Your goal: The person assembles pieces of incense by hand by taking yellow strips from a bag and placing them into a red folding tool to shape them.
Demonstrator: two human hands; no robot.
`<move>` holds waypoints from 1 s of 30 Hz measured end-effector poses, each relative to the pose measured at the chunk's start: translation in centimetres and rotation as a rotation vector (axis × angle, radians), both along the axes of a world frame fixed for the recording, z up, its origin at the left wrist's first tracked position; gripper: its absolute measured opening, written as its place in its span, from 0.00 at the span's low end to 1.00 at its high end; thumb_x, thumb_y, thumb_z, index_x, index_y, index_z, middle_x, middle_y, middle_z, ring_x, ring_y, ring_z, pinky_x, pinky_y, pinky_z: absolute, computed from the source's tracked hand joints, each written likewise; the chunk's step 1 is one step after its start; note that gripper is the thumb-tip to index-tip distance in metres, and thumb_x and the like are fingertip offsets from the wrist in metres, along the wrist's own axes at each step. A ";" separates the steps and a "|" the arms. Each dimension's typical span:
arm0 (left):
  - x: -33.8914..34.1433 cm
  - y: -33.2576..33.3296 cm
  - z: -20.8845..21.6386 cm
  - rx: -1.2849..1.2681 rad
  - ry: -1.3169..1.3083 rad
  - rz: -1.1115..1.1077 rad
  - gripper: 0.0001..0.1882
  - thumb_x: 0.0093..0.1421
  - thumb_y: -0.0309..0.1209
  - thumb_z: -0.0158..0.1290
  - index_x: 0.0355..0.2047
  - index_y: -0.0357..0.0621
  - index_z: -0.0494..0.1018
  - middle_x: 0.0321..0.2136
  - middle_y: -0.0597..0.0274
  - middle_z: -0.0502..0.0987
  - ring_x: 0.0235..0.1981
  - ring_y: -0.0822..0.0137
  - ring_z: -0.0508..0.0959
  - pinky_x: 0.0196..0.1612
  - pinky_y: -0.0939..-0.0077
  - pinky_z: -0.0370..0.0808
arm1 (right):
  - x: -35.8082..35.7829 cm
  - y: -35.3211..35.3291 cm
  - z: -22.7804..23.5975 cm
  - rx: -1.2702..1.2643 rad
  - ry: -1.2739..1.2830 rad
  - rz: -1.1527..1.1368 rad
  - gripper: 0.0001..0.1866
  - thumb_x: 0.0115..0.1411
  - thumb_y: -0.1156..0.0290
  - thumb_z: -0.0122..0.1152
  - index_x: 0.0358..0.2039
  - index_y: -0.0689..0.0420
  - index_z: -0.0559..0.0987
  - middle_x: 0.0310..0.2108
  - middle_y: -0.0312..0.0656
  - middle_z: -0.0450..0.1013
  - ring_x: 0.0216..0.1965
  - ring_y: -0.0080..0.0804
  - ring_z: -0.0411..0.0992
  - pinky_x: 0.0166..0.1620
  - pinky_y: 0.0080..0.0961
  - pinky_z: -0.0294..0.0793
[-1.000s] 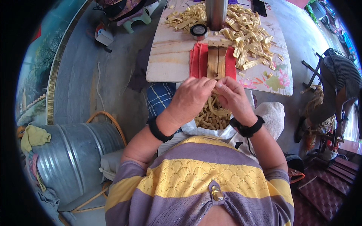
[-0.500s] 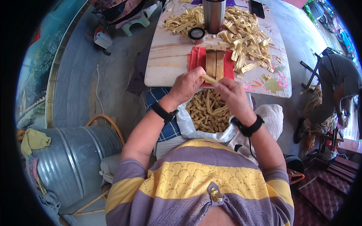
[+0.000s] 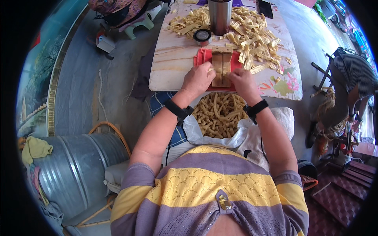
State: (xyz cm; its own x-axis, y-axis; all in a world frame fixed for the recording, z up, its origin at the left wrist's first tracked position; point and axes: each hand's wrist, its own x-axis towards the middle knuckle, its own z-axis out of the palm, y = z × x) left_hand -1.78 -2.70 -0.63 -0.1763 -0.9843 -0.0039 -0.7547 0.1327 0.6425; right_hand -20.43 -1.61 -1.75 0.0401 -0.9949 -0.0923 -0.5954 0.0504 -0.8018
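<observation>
- Head view: left hand (image 3: 199, 78) and right hand (image 3: 242, 82) have shifted forward in the last half-second, from over the white bag's (image 3: 193, 131) far edge to the grooved wooden block (image 3: 221, 59); handling now looks centred there.
- Left grip: fingers closed on a pale strip (image 3: 211, 69), at the block's left side.
- Right grip: fingers curled at the right side; can't tell from where I stand whether they pinch the strip too.
- Block lies on a red cloth (image 3: 202, 57), near edge of worktop (image 3: 169, 70); bag below, full of small pieces (image 3: 216, 118) (knotted, maybe).
- Worktop, far side: loose flat strips (image 3: 252, 39), steel tumbler (image 3: 219, 19), round lid (image 3: 202, 36), phone (image 3: 265, 8).
- Room: metal drum (image 3: 78, 165) left, green stool (image 3: 139, 26) beyond, co-worker (image 3: 350, 78) bent over, right.
</observation>
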 end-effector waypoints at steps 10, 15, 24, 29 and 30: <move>2.2 7.1 0.2 0.329 0.475 -0.180 0.20 0.64 0.46 0.44 0.35 0.43 0.75 0.39 0.61 0.76 0.36 0.65 0.76 0.43 0.70 0.72 | 2.0 6.5 3.8 -0.410 -0.096 0.054 0.08 0.57 0.69 0.56 0.34 0.60 0.76 0.28 0.49 0.72 0.31 0.50 0.71 0.34 0.39 0.69; 0.5 10.2 0.7 0.898 1.502 -0.156 0.21 0.67 0.46 0.40 0.45 0.41 0.72 0.42 0.63 0.74 0.38 0.73 0.76 0.43 0.75 0.73 | 4.1 10.0 5.0 -0.633 -0.265 0.272 0.08 0.55 0.75 0.59 0.36 0.61 0.75 0.29 0.46 0.71 0.34 0.45 0.70 0.37 0.34 0.69; 0.5 9.1 1.1 0.962 1.328 -0.151 0.10 0.65 0.30 0.43 0.42 0.43 0.72 0.34 0.65 0.75 0.34 0.69 0.76 0.41 0.75 0.73 | 3.5 9.2 5.1 -0.282 -0.513 0.119 0.08 0.63 0.71 0.52 0.29 0.62 0.70 0.22 0.45 0.66 0.23 0.37 0.66 0.29 0.27 0.67; -0.7 9.7 3.3 -0.296 0.302 -0.149 0.16 0.56 0.17 0.42 0.43 0.39 0.72 0.37 0.55 0.73 0.38 0.57 0.74 0.44 0.69 0.71 | 3.5 8.1 3.7 -0.272 -0.504 0.034 0.11 0.64 0.69 0.50 0.26 0.61 0.67 0.21 0.44 0.64 0.23 0.30 0.65 0.27 0.29 0.64; -0.6 9.4 3.2 -0.456 0.273 -0.153 0.18 0.54 0.16 0.43 0.44 0.41 0.72 0.39 0.54 0.71 0.39 0.55 0.74 0.44 0.67 0.71 | 3.0 7.8 4.0 -0.163 -0.587 0.052 0.10 0.64 0.69 0.48 0.28 0.60 0.70 0.24 0.38 0.69 0.25 0.24 0.68 0.26 0.24 0.66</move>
State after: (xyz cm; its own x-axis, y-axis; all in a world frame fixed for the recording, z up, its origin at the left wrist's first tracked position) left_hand -2.38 6.72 2.60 -0.2527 -0.8386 0.4827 -0.5193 0.5385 0.6636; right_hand -17.44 6.21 2.23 0.0868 -0.9898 0.1128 -0.0505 -0.1174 -0.9918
